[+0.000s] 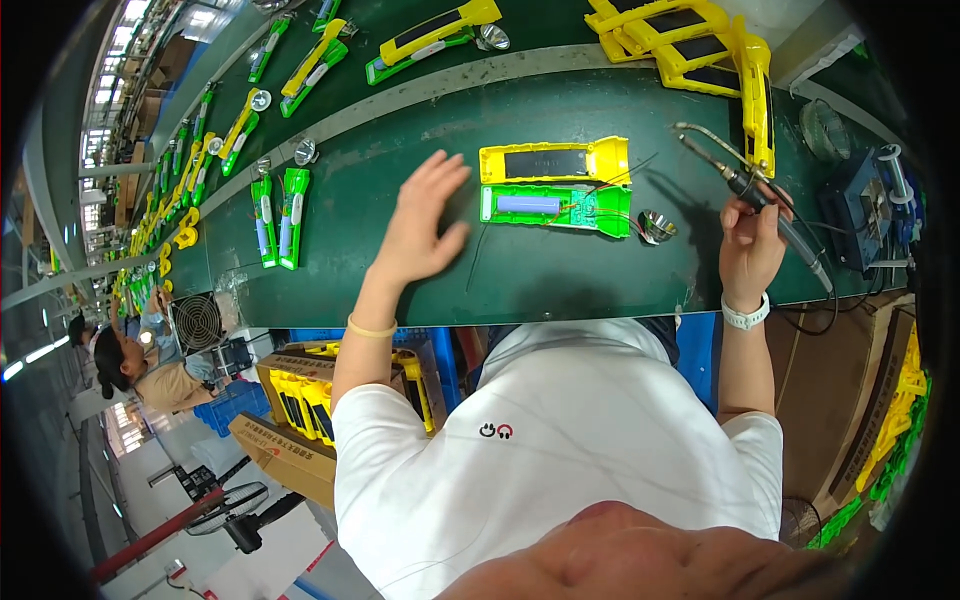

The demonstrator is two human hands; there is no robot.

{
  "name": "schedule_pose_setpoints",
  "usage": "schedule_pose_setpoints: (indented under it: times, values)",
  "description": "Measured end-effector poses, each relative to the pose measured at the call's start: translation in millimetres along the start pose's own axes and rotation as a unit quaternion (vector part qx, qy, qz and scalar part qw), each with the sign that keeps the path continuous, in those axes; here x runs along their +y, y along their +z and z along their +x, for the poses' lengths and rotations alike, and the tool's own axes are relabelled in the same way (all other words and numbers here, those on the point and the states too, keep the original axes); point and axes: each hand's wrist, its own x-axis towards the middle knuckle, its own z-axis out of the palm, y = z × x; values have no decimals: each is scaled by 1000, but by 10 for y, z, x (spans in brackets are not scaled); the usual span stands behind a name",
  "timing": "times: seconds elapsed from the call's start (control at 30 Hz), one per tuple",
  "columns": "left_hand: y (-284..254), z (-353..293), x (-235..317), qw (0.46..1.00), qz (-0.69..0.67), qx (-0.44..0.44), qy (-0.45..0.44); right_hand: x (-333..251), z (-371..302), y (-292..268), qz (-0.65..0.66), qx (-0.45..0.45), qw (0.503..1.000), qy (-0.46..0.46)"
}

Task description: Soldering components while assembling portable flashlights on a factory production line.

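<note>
Left hand point(420, 220) open, fingers spread wide, palm down over the green tabletop point(560, 275), holding nothing; it hovers just left of the opened flashlight. Right hand point(750, 245) closed around the handle of a soldering iron point(745, 185), tip pointing far-left, cord trailing to the near right. Between the hands, centre of tabletop: green flashlight half point(555, 208) lying open, with a blue cylindrical cell and circuit board inside, thin wires running out; touching its far edge, the yellow cover half point(555, 160) with a dark rectangular panel. A small silver reflector cup point(657, 225) lies just right of the green half. Left of the left hand: two green halves point(278, 218) side by side, each with a blue cell. Far right: stack of yellow shells point(690, 40) with dark panels. Far left: a row of green-and-yellow flashlights point(240, 125) along the belt. Near left, below tabletop edge: open brown cardboard box point(300, 400) of yellow parts; its printed label is not legible.
</note>
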Motion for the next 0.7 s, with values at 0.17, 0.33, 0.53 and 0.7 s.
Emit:
schedule_pose_setpoints:
  times: [0.17, 0.33, 0.53, 0.7]
  values:
    - [226, 160, 178, 999, 24, -17, 37, 121, -87, 113, 14, -29, 998, 45]
    - [104, 189, 239, 997, 53, 37, 48, 120, -219, 168, -15, -58, 990, 127]
    - [506, 310, 493, 987, -21, 130, 89, 186, -272, 371, -23, -100, 987, 126]
    - [544, 356, 562, 978, -156, 131, -36, 290, -327, 384, -19, -100, 986, 129]
